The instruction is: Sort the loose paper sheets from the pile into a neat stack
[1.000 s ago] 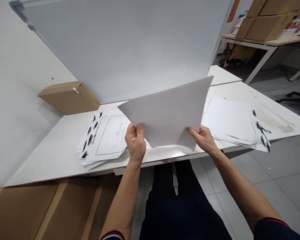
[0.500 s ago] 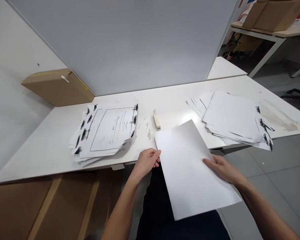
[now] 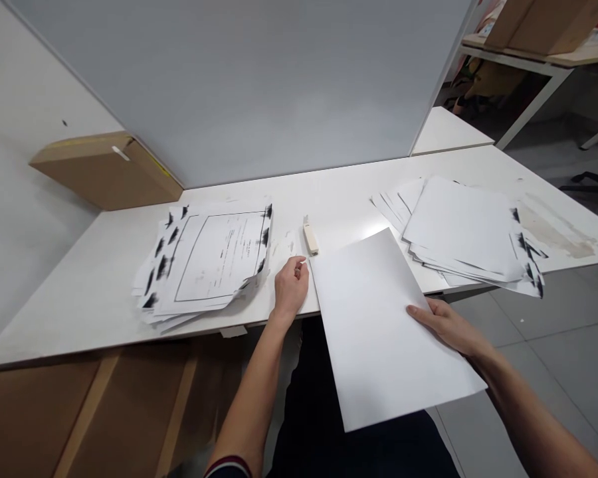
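My right hand (image 3: 451, 325) grips the right edge of a blank white sheet of paper (image 3: 379, 332), thumb on top and the other fingers hidden beneath. The sheet is tilted over the table's front edge and my lap; whether it is one sheet or several I cannot tell. My left hand (image 3: 292, 287) is off the paper, just left of its upper corner, with loosely bent fingers and nothing visible in them. Close beyond its fingertips lies a small cream tool (image 3: 310, 239) that looks like a stapler.
On the left of the white table (image 3: 80, 279) lies a pile of printed sheets (image 3: 214, 265) with black smudges. Another pile of papers (image 3: 463, 226) overhangs the front edge at right. A cardboard box (image 3: 109, 169) leans at back left, beside a grey panel (image 3: 279, 86).
My left hand has let go of the paper's left edge and moved up and forward toward the cream tool. My right hand still holds the paper, nearly in place.
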### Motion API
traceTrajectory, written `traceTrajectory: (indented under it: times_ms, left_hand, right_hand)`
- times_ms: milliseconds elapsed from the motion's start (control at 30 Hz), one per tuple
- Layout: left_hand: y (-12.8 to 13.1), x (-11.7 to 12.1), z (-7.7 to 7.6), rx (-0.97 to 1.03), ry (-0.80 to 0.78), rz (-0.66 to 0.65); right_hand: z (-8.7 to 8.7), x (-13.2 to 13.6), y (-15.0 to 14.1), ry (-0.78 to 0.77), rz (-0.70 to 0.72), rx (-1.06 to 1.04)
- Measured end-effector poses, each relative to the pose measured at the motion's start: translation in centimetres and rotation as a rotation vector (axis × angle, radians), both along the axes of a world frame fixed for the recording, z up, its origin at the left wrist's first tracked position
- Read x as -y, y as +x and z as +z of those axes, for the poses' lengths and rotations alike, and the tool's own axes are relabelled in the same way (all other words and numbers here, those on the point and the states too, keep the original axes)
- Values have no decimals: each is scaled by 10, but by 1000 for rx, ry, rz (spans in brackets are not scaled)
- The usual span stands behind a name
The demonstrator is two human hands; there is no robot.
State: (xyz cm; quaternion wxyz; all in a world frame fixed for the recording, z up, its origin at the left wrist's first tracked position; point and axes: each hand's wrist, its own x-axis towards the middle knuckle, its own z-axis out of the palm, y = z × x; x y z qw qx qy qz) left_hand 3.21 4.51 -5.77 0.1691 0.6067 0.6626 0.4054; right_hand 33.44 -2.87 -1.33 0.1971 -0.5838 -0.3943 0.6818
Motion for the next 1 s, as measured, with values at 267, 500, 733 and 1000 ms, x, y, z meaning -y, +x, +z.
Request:
traceTrajectory:
  times_ms: [267,500,733,1000]
  left_hand:
    - [0,-9,0,-39,45,-80]
    - [2,-11,2,-219,3,-121]
    - [3,-11,-1,-323,-4,-105]
    - [4,-8,-1,-372,8,-103]
  right_hand:
    - [-3,-9,1,-2,-23,35]
    - [-2,-15,-1,3,-40,40]
    - [-2,-17,-1,7,-32,79]
    - [-3,-16,1,7,-56,44]
